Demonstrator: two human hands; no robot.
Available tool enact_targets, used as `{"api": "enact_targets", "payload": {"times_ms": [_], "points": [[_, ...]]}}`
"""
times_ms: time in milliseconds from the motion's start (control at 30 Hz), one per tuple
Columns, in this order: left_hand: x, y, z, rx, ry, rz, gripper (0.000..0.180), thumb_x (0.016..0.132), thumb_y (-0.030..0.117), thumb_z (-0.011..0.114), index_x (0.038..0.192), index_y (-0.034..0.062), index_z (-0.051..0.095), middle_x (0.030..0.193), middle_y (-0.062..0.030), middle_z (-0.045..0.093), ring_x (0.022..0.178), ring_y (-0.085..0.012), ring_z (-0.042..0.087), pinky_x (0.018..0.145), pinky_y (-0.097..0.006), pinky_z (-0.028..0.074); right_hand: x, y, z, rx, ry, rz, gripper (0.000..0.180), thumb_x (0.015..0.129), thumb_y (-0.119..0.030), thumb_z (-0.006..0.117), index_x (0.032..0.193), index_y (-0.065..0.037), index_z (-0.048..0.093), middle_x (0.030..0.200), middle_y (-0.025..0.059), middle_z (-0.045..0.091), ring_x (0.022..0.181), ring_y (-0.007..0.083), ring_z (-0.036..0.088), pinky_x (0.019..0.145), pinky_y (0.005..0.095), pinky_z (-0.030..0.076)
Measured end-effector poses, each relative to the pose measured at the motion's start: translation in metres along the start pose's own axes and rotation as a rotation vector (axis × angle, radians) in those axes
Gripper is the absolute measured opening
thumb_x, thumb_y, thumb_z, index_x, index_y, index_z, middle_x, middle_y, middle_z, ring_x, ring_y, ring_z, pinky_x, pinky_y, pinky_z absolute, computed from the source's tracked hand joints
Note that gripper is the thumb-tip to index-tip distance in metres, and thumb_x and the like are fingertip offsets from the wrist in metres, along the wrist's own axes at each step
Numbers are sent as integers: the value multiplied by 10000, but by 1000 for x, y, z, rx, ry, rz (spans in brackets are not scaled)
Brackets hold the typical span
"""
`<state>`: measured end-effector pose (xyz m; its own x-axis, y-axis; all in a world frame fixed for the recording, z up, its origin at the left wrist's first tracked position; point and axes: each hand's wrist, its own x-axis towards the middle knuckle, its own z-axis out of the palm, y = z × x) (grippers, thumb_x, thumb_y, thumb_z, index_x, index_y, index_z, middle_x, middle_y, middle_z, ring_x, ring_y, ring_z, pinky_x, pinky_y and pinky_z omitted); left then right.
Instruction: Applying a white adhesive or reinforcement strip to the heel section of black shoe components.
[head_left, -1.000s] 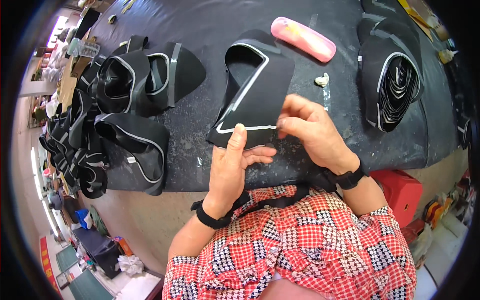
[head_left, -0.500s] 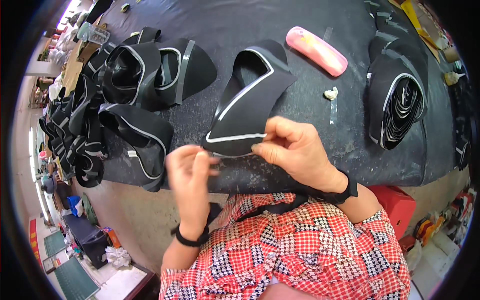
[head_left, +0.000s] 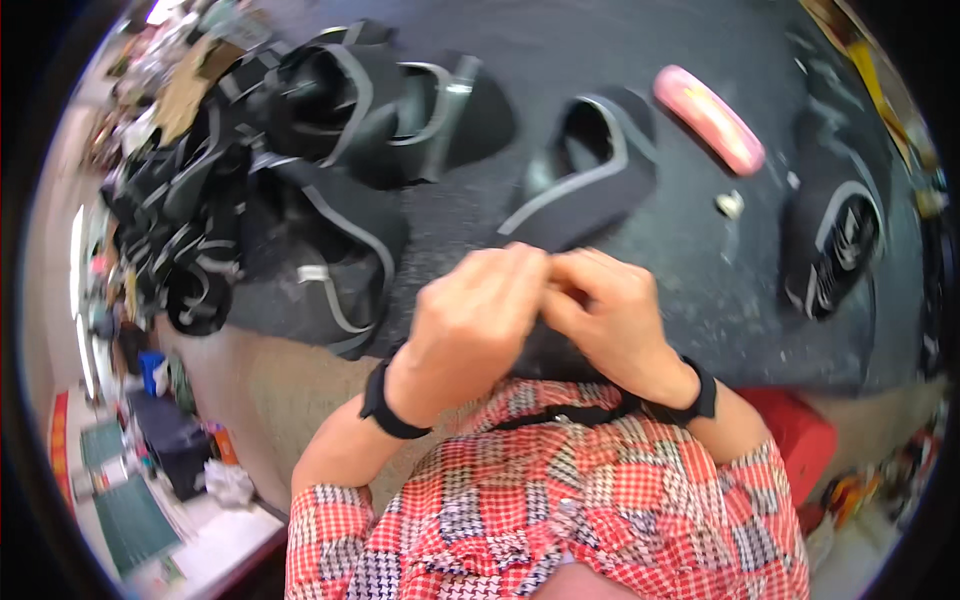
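Note:
A black fabric piece (head_left: 590, 192) with a grey strip along its edge lies on the table in front of me, curled so that it forms an opening at its far end. Both hands meet at its near edge. My left hand (head_left: 475, 310) is closed, back upward, its fingertips hidden against the piece. Pressed close beside it, my right hand (head_left: 615, 310) pinches with thumb and bent forefinger at the same edge. The fingers cover that end of the fabric, and motion blurs the view slightly.
More grey-edged black pieces (head_left: 330, 215) lie heaped on the left of the dark table (head_left: 460, 215). A pink case (head_left: 710, 120) and a white scrap (head_left: 730, 205) lie to the right. Farther right is a nested black stack (head_left: 840, 230). A red stool (head_left: 790, 430) stands below the edge.
My left hand has moved right and now meets my right hand at the piece's near edge. The whole view has shifted, so the table's things appear farther right.

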<state>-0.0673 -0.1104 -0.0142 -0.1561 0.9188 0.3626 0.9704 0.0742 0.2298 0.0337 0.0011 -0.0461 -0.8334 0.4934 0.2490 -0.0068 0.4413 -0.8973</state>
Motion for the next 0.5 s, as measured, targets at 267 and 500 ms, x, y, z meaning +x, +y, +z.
{"api": "enact_targets", "payload": {"times_ms": [267, 500], "points": [[-16, -11, 15, -36, 286, 45, 248, 607, 100, 555, 786, -72, 558, 732, -131, 568, 639, -211, 568, 549, -279, 477, -9, -9, 23, 316, 52, 341, 68, 746, 52, 578, 809, 29, 575, 685, -37, 492, 619, 40, 416, 545, 179, 333], [-40, -18, -2, -137, 508, -144, 221, 629, 47, 596, 834, -33, 581, 801, -116, 607, 706, -236, 606, 614, -313, 504, -6, -14, 36, 455, -52, 354, 67, 743, 57, 574, 753, -2, 543, 639, -54, 416, 581, 28, 355, 528, 172, 288]]}}
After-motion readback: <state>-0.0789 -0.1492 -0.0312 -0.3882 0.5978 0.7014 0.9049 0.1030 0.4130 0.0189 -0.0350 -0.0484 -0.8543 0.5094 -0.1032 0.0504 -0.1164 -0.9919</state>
